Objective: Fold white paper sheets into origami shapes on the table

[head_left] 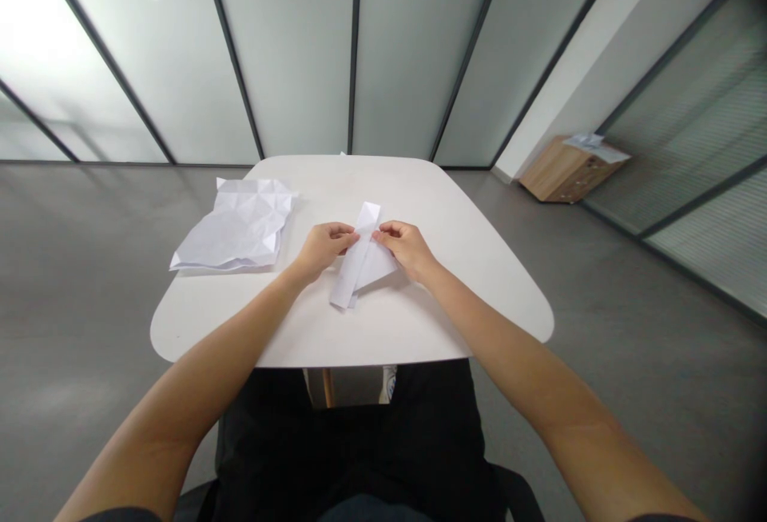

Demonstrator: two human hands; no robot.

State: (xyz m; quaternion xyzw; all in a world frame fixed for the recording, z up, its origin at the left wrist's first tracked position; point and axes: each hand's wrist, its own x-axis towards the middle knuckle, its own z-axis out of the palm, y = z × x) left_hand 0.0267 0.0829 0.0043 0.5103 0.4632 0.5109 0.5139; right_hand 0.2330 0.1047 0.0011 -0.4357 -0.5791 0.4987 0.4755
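Between my hands, just above or on the white table (323, 346), is a folded sheet of white paper (358, 262). It has a long narrow strip running up its left side and a slanted flap spreading to the lower right. My left hand (327, 246) pinches the strip's left edge between thumb and fingers. On the other side, my right hand (406, 246) grips the paper near the top of the flap, its thumb over the fold. The undersides of the fingers and the back layers of the paper are hidden.
A stack of creased white paper sheets (236, 230) lies at the table's left edge. On the floor at the far right stands a wooden cabinet (566, 172) with papers on top. Frosted glass panels (293, 50) line the room behind the table.
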